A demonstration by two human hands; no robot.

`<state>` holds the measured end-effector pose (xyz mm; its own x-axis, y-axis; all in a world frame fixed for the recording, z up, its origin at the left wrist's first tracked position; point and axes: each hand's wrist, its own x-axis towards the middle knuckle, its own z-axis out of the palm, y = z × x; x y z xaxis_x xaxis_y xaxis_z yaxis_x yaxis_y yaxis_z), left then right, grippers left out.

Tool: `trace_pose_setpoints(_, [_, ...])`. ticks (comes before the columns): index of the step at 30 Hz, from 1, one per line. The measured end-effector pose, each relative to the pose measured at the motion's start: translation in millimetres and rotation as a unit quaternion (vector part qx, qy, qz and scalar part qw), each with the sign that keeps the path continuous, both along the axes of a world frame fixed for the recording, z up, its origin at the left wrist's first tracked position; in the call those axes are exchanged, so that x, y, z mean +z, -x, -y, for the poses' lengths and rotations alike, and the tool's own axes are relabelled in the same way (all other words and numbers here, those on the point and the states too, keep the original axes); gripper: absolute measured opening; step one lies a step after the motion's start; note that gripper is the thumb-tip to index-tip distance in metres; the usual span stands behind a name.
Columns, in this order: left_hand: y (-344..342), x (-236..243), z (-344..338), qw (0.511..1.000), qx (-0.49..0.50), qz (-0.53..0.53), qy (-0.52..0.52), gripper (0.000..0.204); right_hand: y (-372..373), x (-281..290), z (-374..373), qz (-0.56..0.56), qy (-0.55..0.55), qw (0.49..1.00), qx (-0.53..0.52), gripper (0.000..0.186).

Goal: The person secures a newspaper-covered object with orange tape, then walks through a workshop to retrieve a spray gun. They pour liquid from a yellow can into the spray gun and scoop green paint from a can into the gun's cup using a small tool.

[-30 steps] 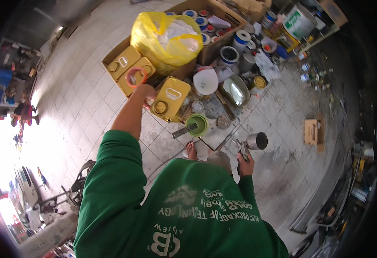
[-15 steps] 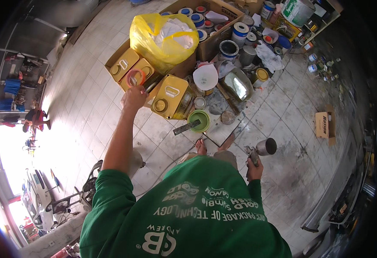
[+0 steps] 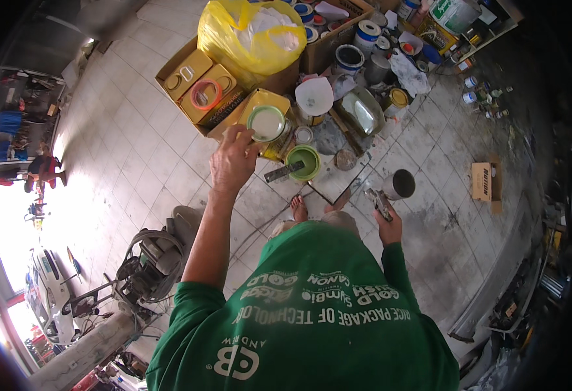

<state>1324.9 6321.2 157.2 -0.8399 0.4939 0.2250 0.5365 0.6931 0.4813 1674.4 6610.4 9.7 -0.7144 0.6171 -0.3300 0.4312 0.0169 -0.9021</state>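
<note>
My left hand [image 3: 234, 156] is closed at the edge of a round green-rimmed strainer [image 3: 266, 124] with a pale centre. The strainer hangs over a gold rectangular can [image 3: 243, 117], hiding much of its top. Just nearer to me stands a small pot of green paint [image 3: 303, 163], with a flat stirring stick [image 3: 283, 172] leaning across its rim. My right hand [image 3: 389, 228] grips a spray gun [image 3: 380, 203] with a grey metal cup [image 3: 400, 184], held off to the right above the floor.
An orange-rimmed strainer [image 3: 207, 95] lies on gold cans in a cardboard box [image 3: 168, 62]. A yellow plastic bag [image 3: 250, 49], paint tins [image 3: 367, 32] and a white bowl [image 3: 314, 98] crowd the far side. A coiled-hose machine [image 3: 149, 260] stands at left; a small carton [image 3: 485, 181] at right.
My left hand has drawn back from beside the orange-rimmed strainer toward me and right, now with the green-rimmed strainer. My right hand with the spray gun has shifted slightly away from me.
</note>
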Motion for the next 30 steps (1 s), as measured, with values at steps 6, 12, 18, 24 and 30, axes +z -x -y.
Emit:
trace_pose_setpoints(6, [-29.8, -57.1, 56.2, 0.967, 0.146, 0.073, -0.196, 0.03, -5.1, 15.2, 8.7, -0.021, -0.021, 0.999, 0.018, 0.054])
trace_pose_setpoints(12, [-108.7, -144.2, 37.5, 0.901, 0.11, 0.356, -0.22, 0.03, -8.2, 15.5, -6.4, 0.017, -0.127, 0.981, 0.148, 0.046])
trace_pose_setpoints(18, [-108.5, -139.1, -56.0, 0.828, 0.233, 0.367, -0.355, 0.034, 17.6, 22.2, -39.5, 0.013, -0.138, 0.948, 0.285, 0.047])
trace_pose_setpoints(24, [-71.3, -148.3, -71.8, 0.889, 0.335, 0.265, -0.164, 0.053, 41.1, 33.4, -96.0, -0.013, -0.122, 0.898, 0.423, 0.045])
trace_pose_setpoints(30, [-77.6, -150.4, -80.5, 0.922, 0.313, 0.197, -0.118, 0.038, 37.7, 14.7, -140.9, -0.039, -0.185, 0.841, 0.507, 0.044])
